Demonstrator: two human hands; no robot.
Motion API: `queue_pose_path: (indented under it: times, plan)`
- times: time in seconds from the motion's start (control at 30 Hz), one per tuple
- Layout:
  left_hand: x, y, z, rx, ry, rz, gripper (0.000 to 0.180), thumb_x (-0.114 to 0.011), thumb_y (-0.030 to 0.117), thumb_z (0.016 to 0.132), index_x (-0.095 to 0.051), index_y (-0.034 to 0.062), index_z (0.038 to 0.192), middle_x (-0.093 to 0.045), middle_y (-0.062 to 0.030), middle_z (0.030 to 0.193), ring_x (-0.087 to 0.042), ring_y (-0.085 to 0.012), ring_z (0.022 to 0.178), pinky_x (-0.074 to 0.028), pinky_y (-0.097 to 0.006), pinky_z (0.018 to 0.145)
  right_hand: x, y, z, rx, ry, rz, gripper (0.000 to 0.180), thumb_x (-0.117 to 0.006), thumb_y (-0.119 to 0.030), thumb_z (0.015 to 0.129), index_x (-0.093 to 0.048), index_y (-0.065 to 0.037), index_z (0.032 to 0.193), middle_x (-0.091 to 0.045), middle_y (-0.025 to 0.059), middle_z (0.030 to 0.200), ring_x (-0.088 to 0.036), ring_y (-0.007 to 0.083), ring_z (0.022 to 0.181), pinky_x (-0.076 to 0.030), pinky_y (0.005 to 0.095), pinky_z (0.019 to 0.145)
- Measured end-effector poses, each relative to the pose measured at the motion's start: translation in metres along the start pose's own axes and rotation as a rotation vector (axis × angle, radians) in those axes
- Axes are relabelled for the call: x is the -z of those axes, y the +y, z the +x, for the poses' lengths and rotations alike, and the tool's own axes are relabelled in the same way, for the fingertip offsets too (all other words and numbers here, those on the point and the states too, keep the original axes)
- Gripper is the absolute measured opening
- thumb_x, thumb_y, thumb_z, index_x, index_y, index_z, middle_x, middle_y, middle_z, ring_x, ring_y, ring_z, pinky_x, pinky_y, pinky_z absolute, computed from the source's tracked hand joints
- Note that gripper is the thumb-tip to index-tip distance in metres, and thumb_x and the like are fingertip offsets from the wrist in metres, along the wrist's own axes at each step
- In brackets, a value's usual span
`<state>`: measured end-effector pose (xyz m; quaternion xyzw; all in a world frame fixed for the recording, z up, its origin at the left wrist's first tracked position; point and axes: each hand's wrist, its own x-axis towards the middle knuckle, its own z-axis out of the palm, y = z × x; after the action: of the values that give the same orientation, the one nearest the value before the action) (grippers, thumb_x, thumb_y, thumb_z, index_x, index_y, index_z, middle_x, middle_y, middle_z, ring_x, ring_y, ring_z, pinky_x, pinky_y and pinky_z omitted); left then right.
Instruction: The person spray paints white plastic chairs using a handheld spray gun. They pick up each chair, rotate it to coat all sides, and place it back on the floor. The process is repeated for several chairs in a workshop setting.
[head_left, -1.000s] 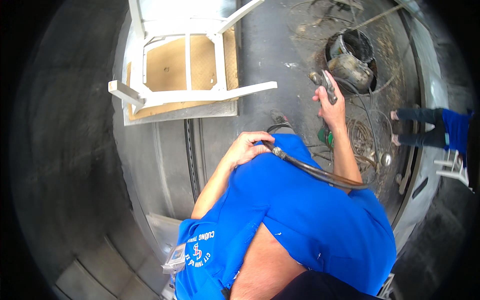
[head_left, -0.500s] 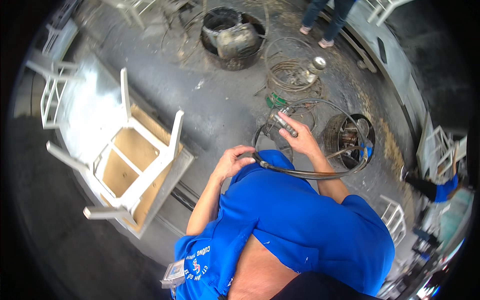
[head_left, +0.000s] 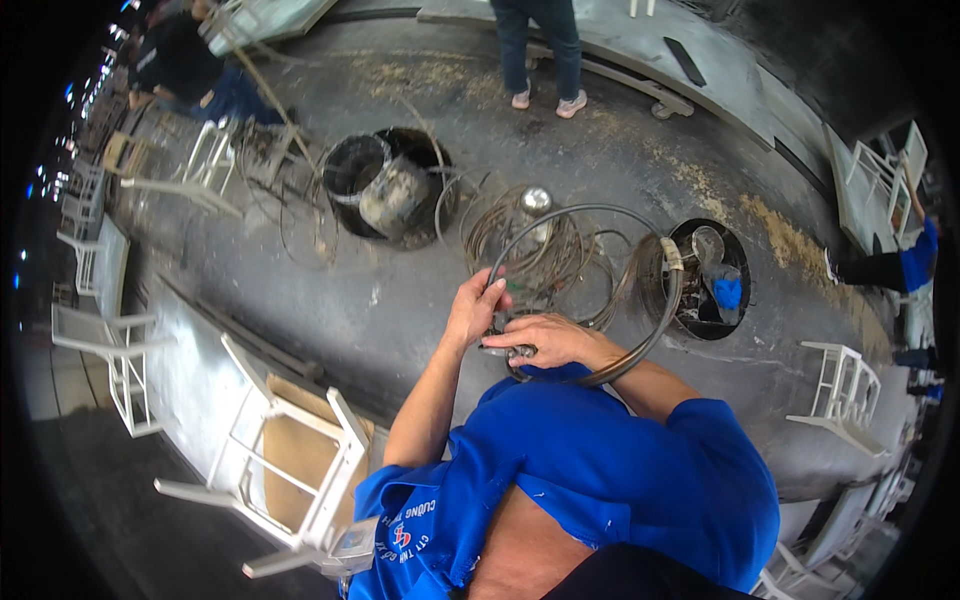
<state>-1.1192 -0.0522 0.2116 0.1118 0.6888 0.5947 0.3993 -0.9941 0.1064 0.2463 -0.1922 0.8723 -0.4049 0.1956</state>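
Note:
A black hose (head_left: 600,208) arcs in a big loop beyond and to the right of my hands, then curves back toward my waist. My left hand (head_left: 478,308) is closed, thumb and fingers pinching the hose near its end. Close beside it, my right hand (head_left: 552,340) wraps round a metal spray gun (head_left: 522,351), mostly hidden under the fingers. The hose crosses over my right forearm. A pale band (head_left: 671,254) is wrapped round the hose on the loop's right side.
An upturned white chair (head_left: 285,470) lies on a table at my left. Coiled hoses (head_left: 512,248) lie on the floor ahead. A dirty tub (head_left: 405,195) stands beyond, a round container (head_left: 742,300) at right. A person's legs (head_left: 540,50) stand at the far side.
My view has turned, so the chair and tub sit lower and farther left. My hands have come together, with the right hand and spray gun lower and beside the left; the hose loop stands higher.

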Motion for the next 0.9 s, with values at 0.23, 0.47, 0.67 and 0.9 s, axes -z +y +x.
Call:
queue_pose_path:
  times: [0.23,0.47,0.67,0.9]
  plan:
    - [-0.001,-0.020,0.081,-0.169,0.118,0.144,0.032,-0.050,0.027,0.109,-0.063,0.0017,0.124,-0.056,0.0001,0.071,-0.059,-0.0116,0.064,-0.049,-0.027,0.060,0.027,0.065,-0.035,-0.019,0.365,0.259,0.067,-0.073,-0.024,0.090,-0.049,-0.014,0.152,-0.064,0.0174,0.131,-0.058,0.0330,0.123,-0.045,0.0470,0.108]
    - [0.009,-0.064,0.145,0.115,0.364,0.137,0.035,-0.052,0.032,0.107,-0.063,0.0000,0.116,-0.055,-0.0031,0.064,-0.057,-0.0146,0.053,-0.046,-0.032,0.049,-0.002,0.097,-0.082,-0.517,0.671,1.903,0.061,-0.034,-0.058,0.107,-0.056,-0.010,0.138,-0.068,0.0118,0.110,-0.067,0.0280,0.101,-0.053,0.0464,0.090]
    - [-0.015,-0.125,0.194,0.213,0.349,0.274,0.050,-0.055,0.039,0.102,-0.063,-0.0038,0.126,-0.068,-0.0261,0.116,-0.065,-0.0394,0.100,-0.053,-0.046,0.087,0.022,0.125,-0.087,-0.576,1.125,1.442,0.039,-0.051,-0.046,0.107,-0.061,-0.010,0.120,-0.059,0.0050,0.079,-0.060,0.0225,0.077,-0.050,0.0399,0.071]
    - [-0.066,-0.133,0.173,0.049,0.370,0.181,0.048,-0.061,0.031,0.098,-0.060,0.0034,0.137,-0.063,-0.0251,0.134,-0.057,-0.0415,0.129,-0.045,-0.047,0.109,0.065,0.227,-0.136,-0.880,1.389,1.159,0.024,-0.069,-0.030,0.100,-0.052,-0.015,0.108,-0.049,-0.0022,0.066,-0.048,0.0113,0.052,-0.040,0.0299,0.044]
